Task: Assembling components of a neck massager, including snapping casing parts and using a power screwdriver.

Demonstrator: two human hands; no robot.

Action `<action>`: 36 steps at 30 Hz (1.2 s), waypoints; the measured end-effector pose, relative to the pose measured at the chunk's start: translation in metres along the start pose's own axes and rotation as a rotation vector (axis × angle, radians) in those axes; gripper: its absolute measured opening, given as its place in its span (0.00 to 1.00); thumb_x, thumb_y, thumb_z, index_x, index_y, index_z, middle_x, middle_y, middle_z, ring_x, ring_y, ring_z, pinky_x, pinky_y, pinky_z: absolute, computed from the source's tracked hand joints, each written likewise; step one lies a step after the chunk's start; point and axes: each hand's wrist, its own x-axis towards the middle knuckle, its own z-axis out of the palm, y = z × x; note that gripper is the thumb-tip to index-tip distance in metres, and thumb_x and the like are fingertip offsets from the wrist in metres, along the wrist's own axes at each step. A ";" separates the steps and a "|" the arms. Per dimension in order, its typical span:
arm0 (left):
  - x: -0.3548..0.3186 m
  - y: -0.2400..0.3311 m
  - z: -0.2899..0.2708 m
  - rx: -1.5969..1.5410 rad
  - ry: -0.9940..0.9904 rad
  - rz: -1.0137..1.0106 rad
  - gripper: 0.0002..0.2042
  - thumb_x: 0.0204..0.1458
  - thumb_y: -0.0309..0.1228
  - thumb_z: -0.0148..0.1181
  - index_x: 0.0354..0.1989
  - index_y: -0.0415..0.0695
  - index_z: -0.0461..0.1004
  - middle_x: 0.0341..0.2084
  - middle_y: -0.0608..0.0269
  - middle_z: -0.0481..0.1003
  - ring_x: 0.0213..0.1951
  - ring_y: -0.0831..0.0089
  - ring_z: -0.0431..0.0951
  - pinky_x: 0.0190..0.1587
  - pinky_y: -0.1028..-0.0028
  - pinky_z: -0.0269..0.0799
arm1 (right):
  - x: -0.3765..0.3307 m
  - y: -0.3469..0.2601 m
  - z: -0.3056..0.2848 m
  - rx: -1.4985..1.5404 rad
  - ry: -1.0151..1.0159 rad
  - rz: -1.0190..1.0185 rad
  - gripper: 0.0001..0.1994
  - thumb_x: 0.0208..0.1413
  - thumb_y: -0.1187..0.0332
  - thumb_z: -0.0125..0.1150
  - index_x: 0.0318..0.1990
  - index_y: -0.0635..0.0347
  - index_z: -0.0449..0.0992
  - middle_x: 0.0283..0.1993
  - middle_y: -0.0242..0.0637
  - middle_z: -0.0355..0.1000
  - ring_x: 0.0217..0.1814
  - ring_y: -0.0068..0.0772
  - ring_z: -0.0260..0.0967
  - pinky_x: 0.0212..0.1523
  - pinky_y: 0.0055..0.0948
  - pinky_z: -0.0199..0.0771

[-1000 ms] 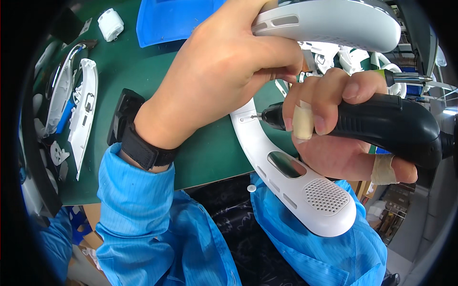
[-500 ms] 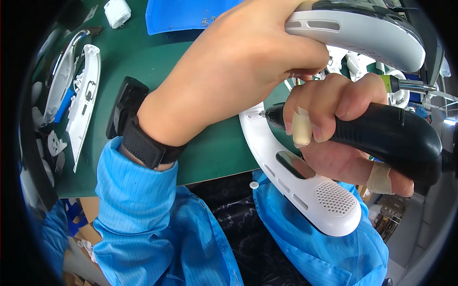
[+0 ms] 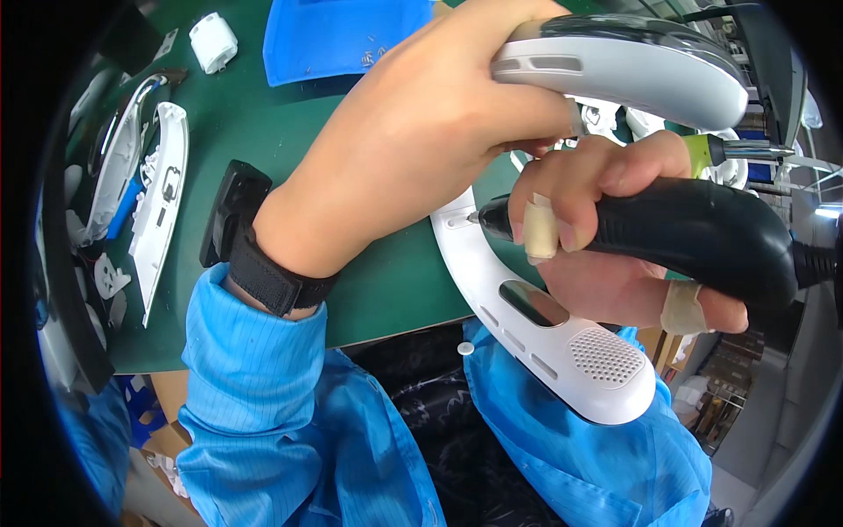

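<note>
My left hand (image 3: 421,132) grips a white curved, U-shaped housing, like a neck fan, whose far arm (image 3: 632,75) has a glossy dark top. The near arm (image 3: 518,342) has slots, a shiny oval inset and a perforated round end; my hand hides the bend between. In my right hand (image 3: 606,206) is a black power screwdriver (image 3: 702,233), its tip at a small recess in the near arm. Taped fingers wrap round it. A yellow-green hand screwdriver (image 3: 742,150) with a metal shaft shows just beyond that hand; whether it is held too, I cannot tell.
A blue tray (image 3: 307,39) with small screws sits at the back of the green table (image 3: 369,303). White curved shells (image 3: 162,211) lie on the left, and a white cylindrical part (image 3: 213,42) at the far left. More white parts (image 3: 645,123) are behind my right hand.
The housing, both hands and the power screwdriver have shifted slightly left. The tip stays at the recess. The view has tilted a little, so the tray and shells appear lower.
</note>
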 end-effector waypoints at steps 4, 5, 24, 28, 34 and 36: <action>-0.003 -0.032 0.001 0.563 0.149 0.444 0.14 0.33 0.20 0.76 0.31 0.47 0.84 0.44 0.59 0.73 0.41 0.62 0.77 0.39 0.68 0.75 | 0.003 -0.003 0.002 0.077 0.088 -0.010 0.52 0.48 0.21 0.54 0.58 0.68 0.65 0.33 0.43 0.72 0.28 0.35 0.73 0.29 0.34 0.73; -0.007 -0.035 0.000 0.570 0.149 0.449 0.14 0.33 0.20 0.76 0.31 0.47 0.84 0.44 0.59 0.73 0.41 0.62 0.77 0.39 0.68 0.75 | 0.005 -0.008 -0.001 0.097 0.053 0.021 0.52 0.48 0.21 0.54 0.58 0.68 0.65 0.33 0.43 0.73 0.27 0.35 0.73 0.28 0.34 0.73; -0.006 -0.021 0.006 0.395 0.003 0.268 0.11 0.34 0.24 0.77 0.28 0.44 0.82 0.54 0.51 0.70 0.55 0.51 0.72 0.54 0.61 0.71 | 0.043 -0.080 0.001 -0.118 -0.019 -0.268 0.41 0.52 0.29 0.60 0.57 0.56 0.67 0.36 0.31 0.69 0.28 0.28 0.66 0.27 0.29 0.68; -0.009 -0.021 0.005 0.414 -0.017 0.278 0.12 0.33 0.25 0.77 0.28 0.45 0.82 0.58 0.47 0.68 0.57 0.49 0.71 0.55 0.61 0.71 | 0.046 -0.069 0.002 -0.057 -0.081 -0.269 0.39 0.51 0.31 0.64 0.57 0.54 0.67 0.35 0.30 0.68 0.30 0.28 0.66 0.28 0.30 0.68; -0.009 -0.019 0.008 0.372 -0.002 0.286 0.13 0.33 0.25 0.78 0.29 0.45 0.81 0.61 0.38 0.66 0.64 0.46 0.67 0.59 0.59 0.69 | 0.047 -0.072 -0.003 -0.163 -0.133 -0.183 0.39 0.49 0.29 0.63 0.55 0.53 0.68 0.35 0.30 0.68 0.30 0.28 0.66 0.28 0.31 0.69; -0.008 -0.017 0.008 0.387 0.011 0.307 0.12 0.33 0.24 0.78 0.28 0.44 0.80 0.59 0.37 0.68 0.67 0.43 0.64 0.62 0.57 0.66 | 0.046 -0.068 -0.002 -0.145 -0.099 -0.247 0.39 0.49 0.29 0.64 0.55 0.52 0.68 0.35 0.30 0.69 0.30 0.28 0.66 0.27 0.30 0.69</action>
